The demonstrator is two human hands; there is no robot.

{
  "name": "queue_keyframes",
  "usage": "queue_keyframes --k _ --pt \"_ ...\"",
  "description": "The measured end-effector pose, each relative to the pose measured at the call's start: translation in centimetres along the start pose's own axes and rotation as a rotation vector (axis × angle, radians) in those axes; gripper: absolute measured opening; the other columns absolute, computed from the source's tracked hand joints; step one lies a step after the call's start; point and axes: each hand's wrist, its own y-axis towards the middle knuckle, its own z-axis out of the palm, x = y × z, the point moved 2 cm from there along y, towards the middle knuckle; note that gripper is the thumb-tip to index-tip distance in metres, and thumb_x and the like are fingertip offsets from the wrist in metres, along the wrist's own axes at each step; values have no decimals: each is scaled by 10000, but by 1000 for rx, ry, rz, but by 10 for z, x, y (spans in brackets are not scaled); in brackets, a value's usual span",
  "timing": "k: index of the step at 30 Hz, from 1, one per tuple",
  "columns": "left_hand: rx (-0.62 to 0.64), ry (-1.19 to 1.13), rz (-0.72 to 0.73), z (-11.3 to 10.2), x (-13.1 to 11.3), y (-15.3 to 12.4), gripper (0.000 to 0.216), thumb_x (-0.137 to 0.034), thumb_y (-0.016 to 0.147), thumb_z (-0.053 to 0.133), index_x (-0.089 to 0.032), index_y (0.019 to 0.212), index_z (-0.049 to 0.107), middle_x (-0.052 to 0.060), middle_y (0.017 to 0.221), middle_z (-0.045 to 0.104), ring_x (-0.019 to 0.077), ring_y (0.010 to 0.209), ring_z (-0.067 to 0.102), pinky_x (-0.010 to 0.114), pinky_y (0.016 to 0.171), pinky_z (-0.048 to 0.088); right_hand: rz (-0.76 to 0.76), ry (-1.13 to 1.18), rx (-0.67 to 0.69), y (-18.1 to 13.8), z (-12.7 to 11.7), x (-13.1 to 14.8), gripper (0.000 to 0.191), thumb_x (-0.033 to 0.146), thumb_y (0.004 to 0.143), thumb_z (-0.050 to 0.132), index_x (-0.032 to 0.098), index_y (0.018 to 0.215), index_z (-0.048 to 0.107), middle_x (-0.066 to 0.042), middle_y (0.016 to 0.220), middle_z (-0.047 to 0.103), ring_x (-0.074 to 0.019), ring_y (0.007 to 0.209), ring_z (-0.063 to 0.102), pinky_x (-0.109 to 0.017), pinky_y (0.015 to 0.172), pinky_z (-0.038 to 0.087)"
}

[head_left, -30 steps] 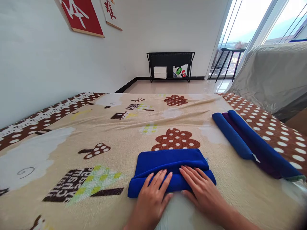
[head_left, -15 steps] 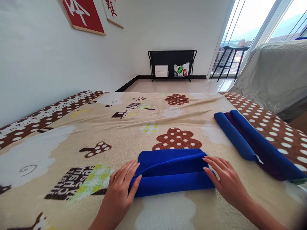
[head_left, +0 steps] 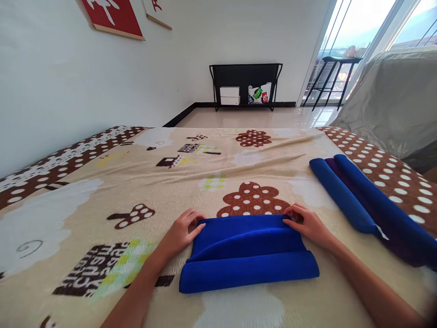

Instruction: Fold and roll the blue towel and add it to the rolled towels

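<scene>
A partly folded blue towel lies on the patterned beige blanket in front of me, its near edge rolled over. My left hand pinches the towel's far left corner, fingers curled. At the far right corner my right hand grips the cloth the same way. Both forearms reach in from the bottom of the view.
Rolled blue and purple towels lie side by side at the right of the blanket. Beyond it stand a black shelf with boxes, a stool by the window, and a grey covered piece of furniture at right.
My hands left the towel's near fold, slid outward along its sides, then went to the far corners and closed on them. The view tilted down slightly.
</scene>
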Motion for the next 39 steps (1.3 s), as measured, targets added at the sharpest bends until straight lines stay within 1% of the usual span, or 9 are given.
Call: queue_keyframes --k 3,6,10,16,19,22,25,32,39 --pt "-11 -15 20 -1 5 -3 216 -345 979 499 -225 1050 664 37 1019 666 171 929 636 308 859 519 17 28 1 0 -1 -5 266 463 882 613 216 963 672 -17 810 610 -147 696 556 -282 627 479" --pt "-43 33 51 -1 6 -2 217 -344 980 501 -231 1025 681 33 1006 695 181 969 645 320 884 515 13 11 -23 0 1 -7 232 442 882 618 226 947 674 -13 816 607 -141 689 560 -277 627 484" --pt "-88 92 47 3 5 0 235 -341 986 480 -224 960 682 33 938 705 174 878 659 310 818 527 -15 -64 -112 0 3 -5 217 420 911 583 235 909 695 -31 896 637 -131 666 575 -281 636 498" --pt "-144 115 44 3 3 0 233 -346 986 480 -213 939 666 26 913 682 159 829 653 285 781 526 -100 -137 -250 -1 3 1 197 376 942 552 257 890 701 -36 897 650 -177 848 643 -314 796 519" --pt "-184 141 66 0 2 -1 216 -339 991 485 -215 954 658 27 922 674 158 842 641 284 800 517 -97 -129 -295 0 2 5 194 373 949 551 249 879 683 -32 867 653 -171 818 628 -316 779 511" --pt "-261 171 85 -2 -1 -2 187 -319 993 490 -213 973 643 38 955 669 172 913 630 297 855 503 -73 -123 -346 0 1 9 218 384 960 531 245 870 671 -26 824 645 -161 767 609 -311 742 503" --pt "-326 197 79 -1 -3 -1 171 -310 992 490 -206 981 626 49 971 659 184 940 619 316 875 494 -77 -136 -397 1 3 11 226 397 961 524 241 878 666 -18 780 625 -157 733 592 -306 719 492" --pt "-368 233 84 4 -7 2 118 -254 990 482 -211 1007 591 53 1004 639 194 995 598 329 911 474 -111 -155 -428 4 8 9 181 357 962 538 236 892 652 -9 760 593 -155 734 567 -301 732 469" --pt "-356 248 76 6 -5 3 128 -263 996 471 -210 1019 586 50 1012 639 201 1005 590 344 929 458 -114 -177 -393 6 10 6 194 363 962 535 231 883 653 -9 766 607 -155 737 568 -309 745 465"
